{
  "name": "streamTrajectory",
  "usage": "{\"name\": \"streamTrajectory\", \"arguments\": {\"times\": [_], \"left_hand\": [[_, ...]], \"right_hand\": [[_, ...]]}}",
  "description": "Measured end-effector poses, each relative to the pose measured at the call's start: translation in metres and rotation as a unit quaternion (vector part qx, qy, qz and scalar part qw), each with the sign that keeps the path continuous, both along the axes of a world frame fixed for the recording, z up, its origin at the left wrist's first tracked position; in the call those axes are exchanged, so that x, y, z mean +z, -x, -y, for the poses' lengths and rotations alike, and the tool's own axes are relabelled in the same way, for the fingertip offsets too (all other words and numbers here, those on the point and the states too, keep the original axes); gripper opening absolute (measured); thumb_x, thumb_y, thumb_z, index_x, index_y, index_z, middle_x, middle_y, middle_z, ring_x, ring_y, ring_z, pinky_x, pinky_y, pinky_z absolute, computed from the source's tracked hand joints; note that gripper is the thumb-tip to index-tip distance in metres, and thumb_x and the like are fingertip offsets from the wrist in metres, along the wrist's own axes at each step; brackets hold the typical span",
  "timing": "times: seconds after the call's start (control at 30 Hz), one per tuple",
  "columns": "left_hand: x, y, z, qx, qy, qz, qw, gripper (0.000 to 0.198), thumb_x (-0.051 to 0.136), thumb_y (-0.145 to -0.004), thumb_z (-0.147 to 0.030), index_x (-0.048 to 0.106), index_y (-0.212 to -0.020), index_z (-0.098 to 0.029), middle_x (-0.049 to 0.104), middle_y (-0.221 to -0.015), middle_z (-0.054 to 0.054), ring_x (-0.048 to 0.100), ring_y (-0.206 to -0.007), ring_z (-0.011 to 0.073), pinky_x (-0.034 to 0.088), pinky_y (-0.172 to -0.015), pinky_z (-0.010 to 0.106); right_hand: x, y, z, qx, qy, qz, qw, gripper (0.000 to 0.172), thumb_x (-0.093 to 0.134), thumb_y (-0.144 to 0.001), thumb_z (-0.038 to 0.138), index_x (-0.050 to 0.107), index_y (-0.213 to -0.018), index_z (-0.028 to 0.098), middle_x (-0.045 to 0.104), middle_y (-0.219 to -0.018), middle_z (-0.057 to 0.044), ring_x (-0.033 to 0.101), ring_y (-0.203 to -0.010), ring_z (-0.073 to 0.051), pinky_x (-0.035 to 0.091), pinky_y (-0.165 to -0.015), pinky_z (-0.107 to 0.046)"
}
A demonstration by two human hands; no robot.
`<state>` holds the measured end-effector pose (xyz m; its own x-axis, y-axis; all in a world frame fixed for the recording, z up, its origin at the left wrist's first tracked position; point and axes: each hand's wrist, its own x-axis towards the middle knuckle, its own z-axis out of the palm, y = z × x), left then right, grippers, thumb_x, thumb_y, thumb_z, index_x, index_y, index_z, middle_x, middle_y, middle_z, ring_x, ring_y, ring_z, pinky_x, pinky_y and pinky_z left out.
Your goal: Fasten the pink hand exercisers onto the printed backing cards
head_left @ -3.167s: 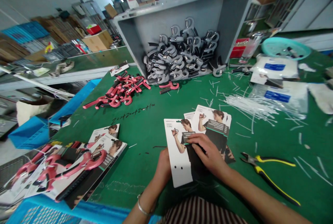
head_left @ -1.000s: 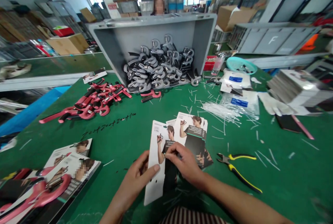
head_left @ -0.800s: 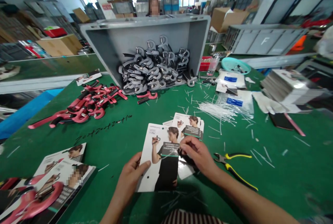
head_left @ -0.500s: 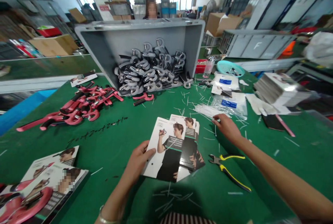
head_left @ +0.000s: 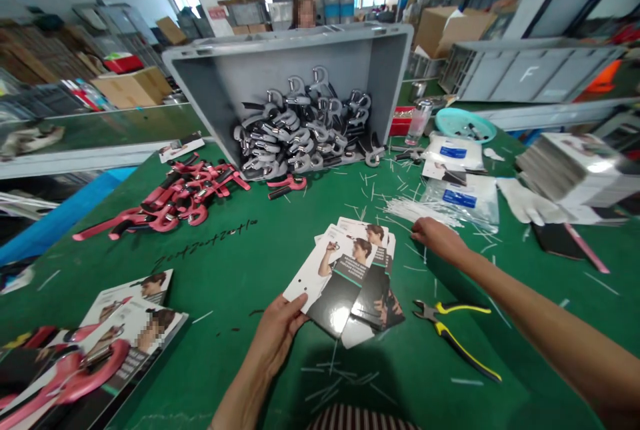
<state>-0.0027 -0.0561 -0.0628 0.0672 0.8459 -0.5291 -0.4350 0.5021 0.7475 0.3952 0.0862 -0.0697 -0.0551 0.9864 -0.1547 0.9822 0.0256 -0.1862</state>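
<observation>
My left hand (head_left: 281,329) grips the lower left corner of a printed packaging card (head_left: 327,277), thumb on top. That card is tilted over a fanned pile of similar cards (head_left: 383,277) on the green table. My right hand (head_left: 440,240) is closed in a pinch at the near edge of a heap of thin white cable ties (head_left: 420,210); one tie runs to its fingertips. Yellow-and-black pliers (head_left: 450,330) lie with handles spread, below my right forearm. At the lower left, a pink-handled hand grip (head_left: 75,377) rests on more cards (head_left: 133,323).
A grey crate (head_left: 287,37) on its side holds many grey hand grips (head_left: 300,133). Pink hand grips (head_left: 175,193) are piled left of it. Plastic bags (head_left: 460,203), a white glove (head_left: 533,200), a card stack (head_left: 575,167) and a turquoise plate (head_left: 465,125) stand right. A person (head_left: 303,7) is behind the crate.
The view has shifted slightly, so things sit further right. My left hand has slid to the card's lower corner, and the card has turned clockwise. My right hand stays by the cable ties.
</observation>
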Motion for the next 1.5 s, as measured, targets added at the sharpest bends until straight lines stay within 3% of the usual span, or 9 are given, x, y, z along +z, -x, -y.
{"name": "streamTrajectory", "arguments": {"times": [0.1,0.27,0.5,0.6,0.8,1.0,1.2,1.37,1.5], "left_hand": [[0.011,-0.003,-0.012,0.015,-0.034,-0.033,0.999,0.045,0.078,-0.074,-0.029,0.067,-0.114,-0.011,0.072,-0.113,0.014,0.070,-0.096,0.0229,0.055,-0.084,0.032],[0.030,0.010,-0.006,-0.066,-0.095,-0.068,0.991,0.044,0.076,-0.076,-0.030,0.067,-0.115,-0.012,0.073,-0.112,0.013,0.069,-0.098,0.0245,0.050,-0.091,0.036],[0.037,0.021,0.009,-0.130,-0.104,-0.082,0.983,0.039,0.076,-0.075,-0.034,0.070,-0.107,-0.013,0.075,-0.100,0.010,0.068,-0.090,0.0216,0.048,-0.085,0.031],[0.041,0.016,0.004,-0.138,-0.128,-0.102,0.977,0.035,0.075,-0.077,-0.037,0.071,-0.102,-0.013,0.075,-0.096,0.009,0.066,-0.086,0.0199,0.048,-0.081,0.029],[0.037,-0.003,-0.004,-0.162,-0.165,-0.117,0.966,0.033,0.071,-0.080,-0.040,0.070,-0.100,-0.013,0.073,-0.095,0.007,0.065,-0.085,0.0192,0.047,-0.078,0.027],[0.021,-0.005,0.004,-0.163,-0.148,-0.116,0.969,0.034,0.072,-0.078,-0.041,0.070,-0.099,-0.014,0.074,-0.096,0.008,0.066,-0.087,0.0214,0.048,-0.081,0.030],[0.014,0.005,0.018,-0.170,-0.124,-0.091,0.973,0.033,0.074,-0.076,-0.040,0.071,-0.097,-0.014,0.074,-0.095,0.009,0.067,-0.087,0.0220,0.048,-0.080,0.030],[0.016,0.003,0.019,-0.146,-0.124,-0.103,0.976,0.030,0.075,-0.076,-0.040,0.069,-0.090,-0.014,0.073,-0.087,0.006,0.065,-0.079,0.0188,0.047,-0.075,0.028],[0.023,0.009,0.025,-0.132,-0.134,-0.109,0.976,0.032,0.074,-0.076,-0.043,0.069,-0.091,-0.014,0.073,-0.086,0.005,0.065,-0.079,0.0188,0.047,-0.076,0.028]], "right_hand": [[0.000,0.008,-0.010,0.004,-0.001,-0.009,1.000,0.012,0.060,-0.086,0.026,0.067,-0.086,0.016,0.070,-0.095,-0.013,0.065,-0.086,-0.024,0.041,-0.067,-0.029],[0.004,0.005,-0.019,0.028,-0.011,-0.060,0.998,0.007,0.066,-0.076,0.018,0.065,-0.069,0.017,0.070,-0.075,-0.010,0.065,-0.072,-0.023,0.041,-0.065,-0.031],[0.028,0.000,0.005,-0.002,-0.018,-0.226,0.974,0.023,0.055,-0.090,0.034,0.067,-0.099,0.016,0.067,-0.068,-0.010,0.062,-0.056,-0.017,0.046,-0.059,-0.035],[0.050,0.032,0.035,-0.012,0.014,-0.398,0.917,0.044,0.060,-0.087,0.046,0.065,-0.117,0.014,0.065,-0.070,-0.009,0.062,-0.061,-0.017,0.047,-0.062,-0.035],[0.060,0.124,0.080,0.029,0.114,-0.515,0.849,0.031,0.062,-0.086,0.048,0.066,-0.100,0.020,0.060,-0.068,0.001,0.057,-0.059,-0.014,0.047,-0.060,-0.028],[0.031,0.127,0.077,0.043,0.009,-0.410,0.911,0.026,0.056,-0.089,0.041,0.064,-0.104,0.023,0.066,-0.074,0.000,0.059,-0.057,-0.016,0.045,-0.055,-0.027],[0.039,0.123,0.081,0.083,-0.023,-0.323,0.942,0.018,0.054,-0.091,0.035,0.067,-0.095,0.024,0.071,-0.083,-0.002,0.063,-0.069,-0.019,0.047,-0.064,-0.030],[0.046,0.203,0.053,0.265,-0.039,-0.196,0.943,0.019,0.046,-0.098,0.025,0.064,-0.099,0.020,0.069,-0.099,-0.004,0.064,-0.092,-0.017,0.048,-0.081,-0.027],[0.041,0.277,0.017,0.330,-0.025,-0.131,0.935,0.011,0.060,-0.091,0.021,0.065,-0.100,0.017,0.066,-0.106,-0.010,0.062,-0.102,-0.022,0.048,-0.086,-0.030]]}}
